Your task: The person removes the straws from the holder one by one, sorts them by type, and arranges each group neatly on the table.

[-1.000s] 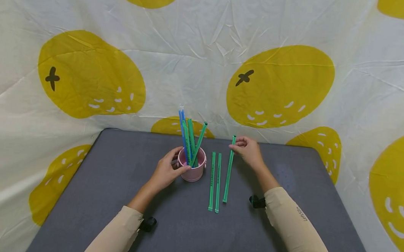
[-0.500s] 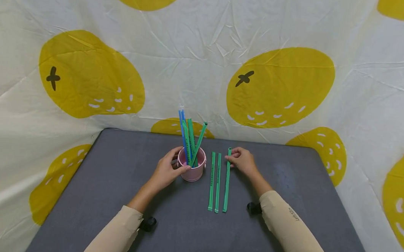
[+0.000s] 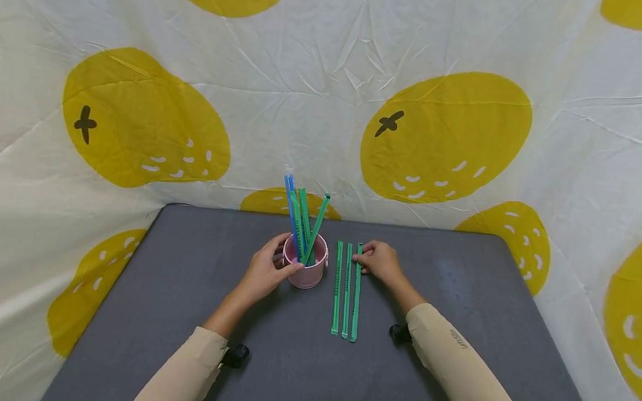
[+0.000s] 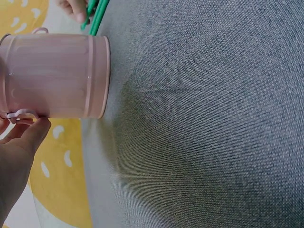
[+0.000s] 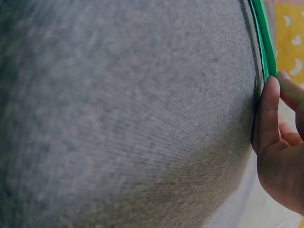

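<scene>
Left hand (image 3: 265, 270) seemingly curled round pink bucket (image 3: 307, 277) — right hand (image 3: 382, 262) pinches green straw (image 3: 356, 299).

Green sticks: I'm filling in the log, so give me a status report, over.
Left grip holds pink bucket. Right grip pinches rightmost green stick. Two more sticks close beside it, to the left.

Yellow-patterned white cloth (image 3: 303, 133) hangs behind the dark gray table (image 3: 301, 375).

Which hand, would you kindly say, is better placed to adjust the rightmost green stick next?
Probably the right hand: it pinches the rightmost green stick near its far end, while the left hand holds the pink bucket.
</scene>
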The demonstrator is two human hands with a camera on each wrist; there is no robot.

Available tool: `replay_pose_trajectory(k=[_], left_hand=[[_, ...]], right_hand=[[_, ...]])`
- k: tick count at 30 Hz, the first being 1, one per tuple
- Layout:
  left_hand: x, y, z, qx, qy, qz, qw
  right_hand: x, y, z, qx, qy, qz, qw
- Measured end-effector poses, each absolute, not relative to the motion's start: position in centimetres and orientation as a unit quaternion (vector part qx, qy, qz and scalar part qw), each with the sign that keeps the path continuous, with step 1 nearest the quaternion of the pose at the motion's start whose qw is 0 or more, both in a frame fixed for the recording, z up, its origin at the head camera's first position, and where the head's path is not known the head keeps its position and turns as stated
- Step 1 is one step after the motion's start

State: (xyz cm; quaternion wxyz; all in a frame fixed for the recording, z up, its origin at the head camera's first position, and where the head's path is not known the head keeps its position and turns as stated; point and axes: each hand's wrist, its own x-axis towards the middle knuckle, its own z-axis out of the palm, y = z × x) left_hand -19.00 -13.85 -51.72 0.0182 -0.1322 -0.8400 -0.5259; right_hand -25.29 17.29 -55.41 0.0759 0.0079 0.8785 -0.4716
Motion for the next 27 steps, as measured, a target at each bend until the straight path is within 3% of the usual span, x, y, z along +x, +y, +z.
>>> replay_pose_trajectory(k=[15, 27], left_hand=[[-19.0, -13.5, -51.5, -0.138, -0.831, -0.540, 0.003], [-19.0, -13.8, -51.5, -0.130, -0.834, -0.535, 0.011]], right_hand=[[-25.0, 16.8, -54.9, -0.005, 0.918, -0.395, 0.045], [-24.7, 16.6, -53.8, 0.002, 0.930, -0.354, 0.097]])
